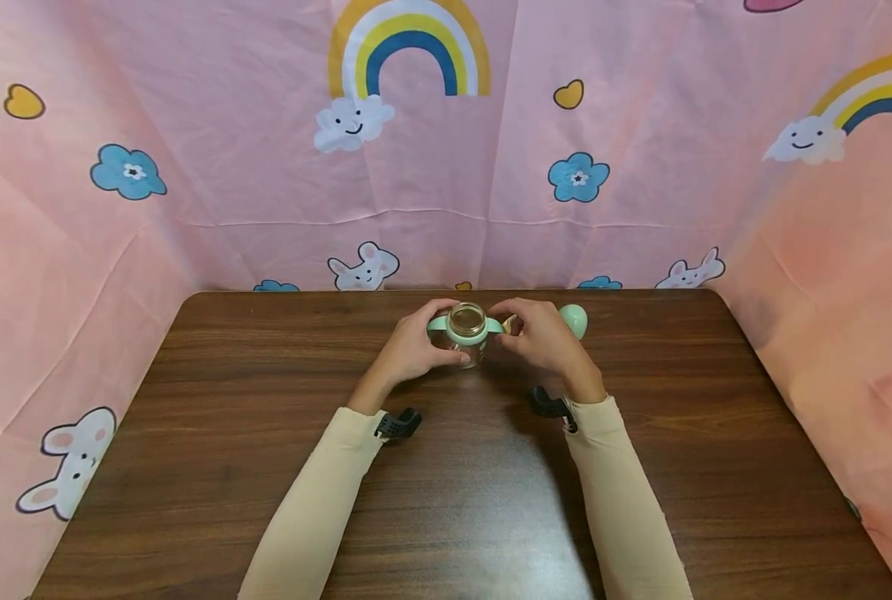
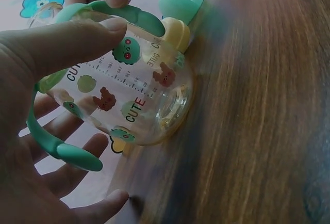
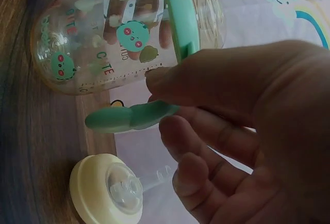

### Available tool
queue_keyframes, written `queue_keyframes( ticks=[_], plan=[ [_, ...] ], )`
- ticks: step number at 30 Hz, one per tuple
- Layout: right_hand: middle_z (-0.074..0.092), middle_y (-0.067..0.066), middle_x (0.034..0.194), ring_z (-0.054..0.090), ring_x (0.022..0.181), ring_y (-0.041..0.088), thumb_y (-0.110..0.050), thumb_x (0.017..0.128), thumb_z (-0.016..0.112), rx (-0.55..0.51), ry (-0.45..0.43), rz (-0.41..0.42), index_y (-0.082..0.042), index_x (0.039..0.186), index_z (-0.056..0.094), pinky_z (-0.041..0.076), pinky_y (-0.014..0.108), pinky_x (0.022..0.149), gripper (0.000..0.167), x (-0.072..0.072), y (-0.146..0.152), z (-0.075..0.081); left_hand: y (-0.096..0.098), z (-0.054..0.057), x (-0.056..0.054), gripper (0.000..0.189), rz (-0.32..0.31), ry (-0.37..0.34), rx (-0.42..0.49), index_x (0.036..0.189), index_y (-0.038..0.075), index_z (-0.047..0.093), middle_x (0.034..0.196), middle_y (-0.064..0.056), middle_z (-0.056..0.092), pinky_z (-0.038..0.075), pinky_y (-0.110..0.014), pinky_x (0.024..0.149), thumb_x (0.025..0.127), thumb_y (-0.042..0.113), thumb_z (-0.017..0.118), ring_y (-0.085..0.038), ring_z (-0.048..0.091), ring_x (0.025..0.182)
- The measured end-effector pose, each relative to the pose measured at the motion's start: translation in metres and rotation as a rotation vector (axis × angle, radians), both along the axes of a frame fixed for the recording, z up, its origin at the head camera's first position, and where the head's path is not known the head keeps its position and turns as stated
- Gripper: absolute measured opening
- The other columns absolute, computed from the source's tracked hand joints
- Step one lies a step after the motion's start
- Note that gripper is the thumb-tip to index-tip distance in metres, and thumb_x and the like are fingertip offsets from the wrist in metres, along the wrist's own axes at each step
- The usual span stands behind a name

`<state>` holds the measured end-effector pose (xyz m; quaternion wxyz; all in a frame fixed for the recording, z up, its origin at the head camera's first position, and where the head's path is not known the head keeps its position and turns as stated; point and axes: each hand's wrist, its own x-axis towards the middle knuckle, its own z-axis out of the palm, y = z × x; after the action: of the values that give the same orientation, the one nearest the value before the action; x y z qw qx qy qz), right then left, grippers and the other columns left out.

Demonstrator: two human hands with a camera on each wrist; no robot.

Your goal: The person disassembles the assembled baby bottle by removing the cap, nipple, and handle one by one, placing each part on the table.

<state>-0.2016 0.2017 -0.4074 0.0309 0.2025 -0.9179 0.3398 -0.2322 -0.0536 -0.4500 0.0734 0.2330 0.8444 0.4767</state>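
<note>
A clear, amber-tinted baby bottle (image 1: 467, 319) with printed cartoon faces stands upright near the table's back edge, its mouth uncovered. Around its neck sits a green ring (image 3: 181, 17) with two side handles. My left hand (image 1: 414, 340) grips the bottle from the left, thumb across the front in the left wrist view and fingers behind. With thumb and fingers, my right hand (image 1: 542, 335) pinches the right green handle (image 3: 116, 119). Beside the bottle lies a cream collar (image 3: 93, 188) with a clear nipple, largely hidden by the right hand in the head view.
A rounded green cap (image 1: 575, 320) rests on the dark wooden table (image 1: 266, 467), just past the right hand. Pink cloth (image 1: 446, 183) with rainbows and bunnies hangs behind the table and on both sides. Each wrist wears a black camera mount (image 1: 398, 423).
</note>
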Motion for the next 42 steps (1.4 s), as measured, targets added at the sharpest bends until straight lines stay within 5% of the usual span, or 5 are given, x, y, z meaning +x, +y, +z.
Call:
queue_keyframes(
  ticks=[42],
  plan=[
    [0.077, 0.012, 0.104, 0.07, 0.082, 0.025, 0.007, 0.092, 0.078, -0.045, 0.083, 0.03, 0.001, 0.118, 0.079, 0.057, 0.041, 0.073, 0.028, 0.0029, -0.0002, 0.0061, -0.0012, -0.0045, -0.0022, 0.091, 0.004, -0.007, 0.024, 0.157, 0.014, 0.056, 0.148, -0.009, 0.066, 0.048, -0.054, 0.113, 0.079, 0.023, 0.103, -0.031, 0.06, 0.135]
  ],
)
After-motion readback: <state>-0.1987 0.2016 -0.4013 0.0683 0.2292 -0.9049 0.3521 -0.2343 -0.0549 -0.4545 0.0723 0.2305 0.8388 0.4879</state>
